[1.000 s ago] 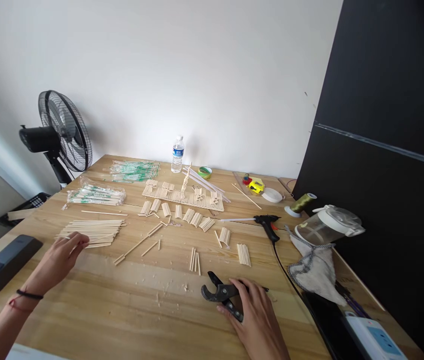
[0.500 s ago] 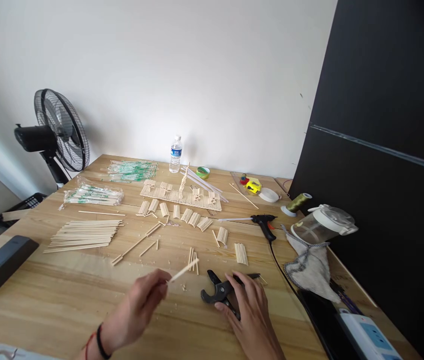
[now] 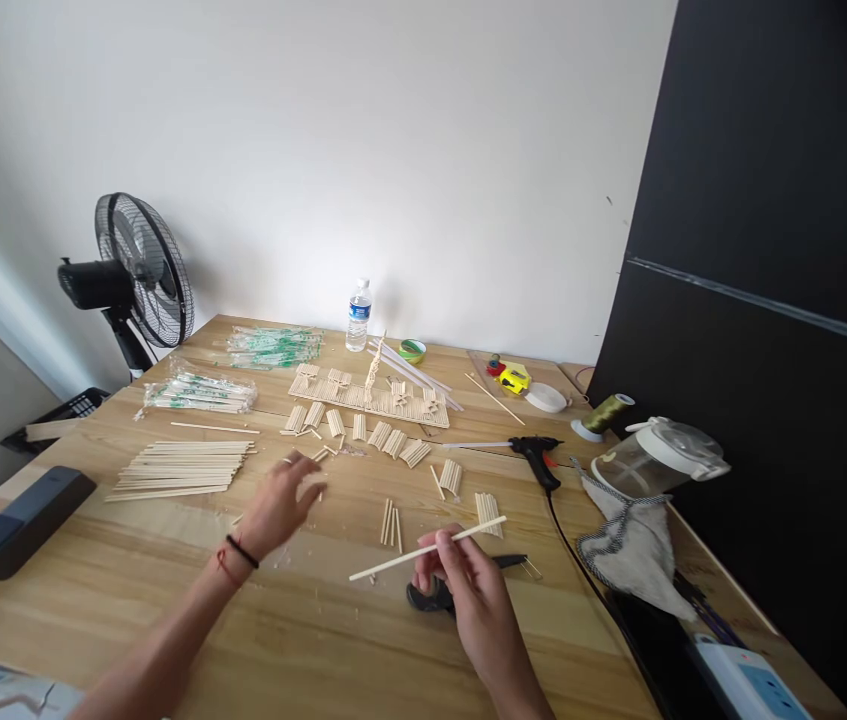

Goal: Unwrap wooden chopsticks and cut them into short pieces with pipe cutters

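The two hands are well apart. The right hand (image 3: 472, 578) pinches one long, thin, pale wooden stick (image 3: 391, 563) between its thumb and fingers, up over the light brown wooden tabletop (image 3: 303, 640). A black cutter with a hooked end (image 3: 423, 599) (partly hidden by that hand) lies just below. The left hand (image 3: 277, 505) has its thumb and fingers spread loosely. A pile of long, pale wooden sticks (image 3: 183, 468) lies to its left.
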`<act>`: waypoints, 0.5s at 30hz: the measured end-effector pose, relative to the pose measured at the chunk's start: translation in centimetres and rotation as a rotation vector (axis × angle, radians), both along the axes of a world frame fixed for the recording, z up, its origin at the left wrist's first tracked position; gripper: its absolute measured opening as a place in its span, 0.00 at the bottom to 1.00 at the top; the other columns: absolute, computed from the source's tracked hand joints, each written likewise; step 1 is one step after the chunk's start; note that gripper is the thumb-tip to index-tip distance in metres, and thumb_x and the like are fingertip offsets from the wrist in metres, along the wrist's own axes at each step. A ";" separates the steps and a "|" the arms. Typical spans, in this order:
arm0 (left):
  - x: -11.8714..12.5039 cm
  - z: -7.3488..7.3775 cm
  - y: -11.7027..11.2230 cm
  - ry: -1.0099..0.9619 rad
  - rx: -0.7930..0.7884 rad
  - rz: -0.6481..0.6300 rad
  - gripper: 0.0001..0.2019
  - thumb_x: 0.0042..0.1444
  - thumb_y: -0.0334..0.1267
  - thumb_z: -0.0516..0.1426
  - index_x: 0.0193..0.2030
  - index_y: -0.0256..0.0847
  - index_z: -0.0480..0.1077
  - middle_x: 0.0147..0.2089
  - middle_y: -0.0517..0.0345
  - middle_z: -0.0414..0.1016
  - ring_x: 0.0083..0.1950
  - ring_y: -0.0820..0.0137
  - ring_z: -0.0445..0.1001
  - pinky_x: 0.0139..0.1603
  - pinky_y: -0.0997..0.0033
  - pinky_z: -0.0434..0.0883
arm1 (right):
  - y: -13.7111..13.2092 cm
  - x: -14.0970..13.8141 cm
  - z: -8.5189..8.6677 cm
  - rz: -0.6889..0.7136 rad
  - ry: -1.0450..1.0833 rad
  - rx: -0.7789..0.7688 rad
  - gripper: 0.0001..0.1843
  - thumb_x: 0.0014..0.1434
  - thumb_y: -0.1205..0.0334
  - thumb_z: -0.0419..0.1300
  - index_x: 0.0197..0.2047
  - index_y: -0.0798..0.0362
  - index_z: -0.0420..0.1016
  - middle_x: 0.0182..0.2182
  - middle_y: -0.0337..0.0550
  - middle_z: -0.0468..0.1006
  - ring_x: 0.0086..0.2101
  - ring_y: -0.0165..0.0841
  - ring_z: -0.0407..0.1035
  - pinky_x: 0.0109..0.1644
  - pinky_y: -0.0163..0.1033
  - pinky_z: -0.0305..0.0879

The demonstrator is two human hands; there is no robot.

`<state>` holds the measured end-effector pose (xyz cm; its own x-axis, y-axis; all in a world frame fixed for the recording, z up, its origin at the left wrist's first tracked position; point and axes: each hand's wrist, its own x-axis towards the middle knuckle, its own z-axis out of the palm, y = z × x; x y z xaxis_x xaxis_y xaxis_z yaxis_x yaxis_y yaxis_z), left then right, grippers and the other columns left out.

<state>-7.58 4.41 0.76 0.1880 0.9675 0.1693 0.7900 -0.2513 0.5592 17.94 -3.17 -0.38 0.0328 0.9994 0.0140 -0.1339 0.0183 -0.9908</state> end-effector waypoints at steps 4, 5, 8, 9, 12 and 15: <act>-2.1 -1.8 3.8 0.067 -0.015 0.091 0.03 0.58 0.33 0.61 0.37 0.38 0.71 0.44 0.45 0.76 0.47 0.54 0.76 0.49 0.57 0.69 | 1.3 -1.1 0.0 0.019 0.047 -0.004 0.24 0.60 0.38 0.67 0.35 0.52 0.74 0.24 0.40 0.75 0.26 0.35 0.69 0.36 0.41 0.69; -2.2 -2.1 4.1 0.070 -0.018 0.094 0.02 0.58 0.32 0.60 0.36 0.38 0.70 0.43 0.45 0.76 0.47 0.55 0.76 0.49 0.58 0.69 | 1.6 -1.4 0.0 0.029 0.050 -0.002 0.24 0.59 0.38 0.68 0.35 0.52 0.73 0.25 0.39 0.75 0.27 0.35 0.69 0.37 0.41 0.69; -1.8 -1.8 3.9 0.042 -0.039 0.078 0.05 0.61 0.32 0.56 0.33 0.39 0.68 0.39 0.48 0.75 0.43 0.59 0.76 0.44 0.63 0.68 | 2.5 -1.9 0.0 0.064 0.060 0.018 0.23 0.61 0.39 0.67 0.36 0.51 0.72 0.25 0.38 0.75 0.27 0.35 0.69 0.37 0.41 0.69; -1.7 -1.4 3.7 0.033 -0.049 0.062 0.06 0.62 0.34 0.56 0.33 0.40 0.67 0.37 0.51 0.75 0.40 0.61 0.76 0.41 0.66 0.68 | 3.0 -1.8 0.1 0.070 0.065 0.024 0.22 0.62 0.39 0.66 0.36 0.51 0.71 0.25 0.38 0.75 0.27 0.35 0.70 0.36 0.41 0.69; -1.0 0.3 2.8 -0.130 -0.181 -0.088 0.11 0.67 0.45 0.54 0.36 0.42 0.67 0.30 0.61 0.74 0.29 0.69 0.73 0.31 0.73 0.66 | 4.9 -1.6 0.7 0.081 0.071 0.048 0.21 0.64 0.39 0.63 0.36 0.49 0.69 0.25 0.38 0.75 0.26 0.35 0.70 0.34 0.42 0.70; -0.1 1.3 2.0 -0.529 -0.450 -0.287 0.19 0.68 0.55 0.52 0.38 0.41 0.68 0.30 0.61 0.74 0.25 0.74 0.69 0.25 0.76 0.62 | 6.9 -1.8 1.4 0.128 0.065 0.087 0.21 0.64 0.39 0.63 0.37 0.49 0.69 0.26 0.37 0.75 0.26 0.34 0.70 0.35 0.41 0.71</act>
